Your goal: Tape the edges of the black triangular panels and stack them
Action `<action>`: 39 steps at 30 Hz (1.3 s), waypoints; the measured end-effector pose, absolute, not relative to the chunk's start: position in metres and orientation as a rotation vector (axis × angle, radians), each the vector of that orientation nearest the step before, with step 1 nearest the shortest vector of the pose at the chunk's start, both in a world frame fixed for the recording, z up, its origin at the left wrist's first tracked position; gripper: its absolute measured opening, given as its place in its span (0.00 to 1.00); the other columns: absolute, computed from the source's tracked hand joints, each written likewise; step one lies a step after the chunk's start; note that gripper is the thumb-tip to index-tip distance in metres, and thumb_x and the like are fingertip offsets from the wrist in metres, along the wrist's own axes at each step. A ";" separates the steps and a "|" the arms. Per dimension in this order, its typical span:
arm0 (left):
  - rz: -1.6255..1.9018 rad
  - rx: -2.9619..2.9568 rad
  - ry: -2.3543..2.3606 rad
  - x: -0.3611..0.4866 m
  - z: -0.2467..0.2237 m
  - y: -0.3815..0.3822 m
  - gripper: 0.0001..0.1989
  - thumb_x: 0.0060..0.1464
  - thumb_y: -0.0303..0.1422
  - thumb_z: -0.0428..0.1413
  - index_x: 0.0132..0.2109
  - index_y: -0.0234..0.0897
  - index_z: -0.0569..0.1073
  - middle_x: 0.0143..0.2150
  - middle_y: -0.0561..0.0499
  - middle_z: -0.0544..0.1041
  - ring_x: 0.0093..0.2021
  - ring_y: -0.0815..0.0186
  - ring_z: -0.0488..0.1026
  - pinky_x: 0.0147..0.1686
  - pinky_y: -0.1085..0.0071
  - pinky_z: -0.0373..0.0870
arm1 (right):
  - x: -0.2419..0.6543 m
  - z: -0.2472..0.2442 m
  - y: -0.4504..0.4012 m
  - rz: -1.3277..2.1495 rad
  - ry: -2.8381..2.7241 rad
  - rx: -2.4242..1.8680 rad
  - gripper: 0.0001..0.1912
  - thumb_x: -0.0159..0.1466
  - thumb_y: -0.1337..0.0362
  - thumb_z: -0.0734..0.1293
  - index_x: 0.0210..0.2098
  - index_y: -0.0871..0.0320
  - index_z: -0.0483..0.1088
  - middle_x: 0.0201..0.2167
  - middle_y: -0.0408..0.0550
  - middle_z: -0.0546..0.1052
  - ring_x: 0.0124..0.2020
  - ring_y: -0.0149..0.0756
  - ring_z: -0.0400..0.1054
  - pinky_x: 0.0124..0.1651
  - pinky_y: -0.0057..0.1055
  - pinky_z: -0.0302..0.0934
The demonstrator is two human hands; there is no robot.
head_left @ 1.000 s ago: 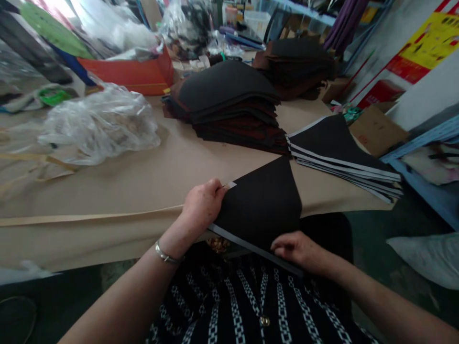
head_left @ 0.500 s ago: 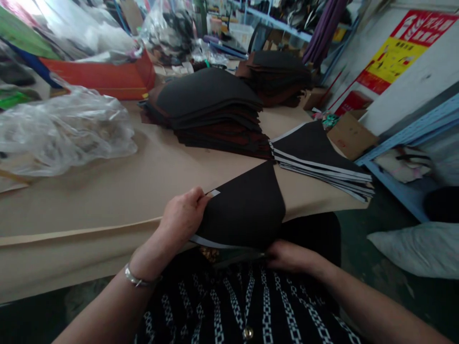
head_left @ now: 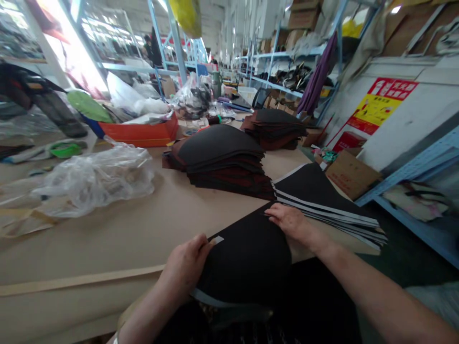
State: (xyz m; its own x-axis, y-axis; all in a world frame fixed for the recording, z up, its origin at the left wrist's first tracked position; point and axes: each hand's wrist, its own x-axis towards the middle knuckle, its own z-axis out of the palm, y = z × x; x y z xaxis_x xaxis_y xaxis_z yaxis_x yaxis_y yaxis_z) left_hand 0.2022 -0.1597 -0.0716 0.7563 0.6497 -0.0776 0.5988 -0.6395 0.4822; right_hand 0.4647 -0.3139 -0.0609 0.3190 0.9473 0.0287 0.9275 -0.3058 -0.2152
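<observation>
**Item 1:** matt black wedge-shaped panel [head_left: 247,265] with a curved side, a white tab [head_left: 217,240] at one corner and a pale grey strip [head_left: 211,298] along its lower edge. It lies at the near edge of the tan paper-covered tabletop [head_left: 107,248], partly overhanging it.

**Item 2:** left hand [head_left: 184,267], fingers curled and closed on the panel's upper edge, just beside the white tab.

**Item 3:** right hand [head_left: 292,223], open, fingers spread and resting flat on the panel's far tip.

**Nearby:** a stack of black panels with white-edged layers [head_left: 319,191], just beside the right hand; a mound of dark panels with reddish-brown layers [head_left: 222,160]; a smaller dark stack [head_left: 274,129] behind it.

**Also on the tabletop:** a crumpled clear plastic bag [head_left: 93,184] and an orange-red box [head_left: 139,134].

**Right of the tabletop:** a brown cardboard box [head_left: 353,174], below a yellow and red wall poster [head_left: 380,107].
</observation>
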 end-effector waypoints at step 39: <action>-0.269 2.087 0.915 0.196 -0.067 -0.164 0.20 0.51 0.47 0.41 0.27 0.39 0.67 0.20 0.55 0.63 0.24 0.67 0.63 0.26 0.71 0.59 | 0.469 -0.065 -0.327 0.616 -1.068 -2.183 0.09 0.58 0.63 0.61 0.23 0.58 0.62 0.20 0.39 0.64 0.24 0.28 0.58 0.29 0.26 0.50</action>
State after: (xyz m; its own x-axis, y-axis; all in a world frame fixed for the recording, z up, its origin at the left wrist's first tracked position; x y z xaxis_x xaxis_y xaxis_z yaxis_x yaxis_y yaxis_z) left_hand 0.1962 -0.1645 -0.0665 0.7129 0.5152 -0.4757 0.6906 -0.3978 0.6040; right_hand 0.4691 -0.3273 -0.0646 0.5633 0.8154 -0.1338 0.5240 -0.4777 -0.7051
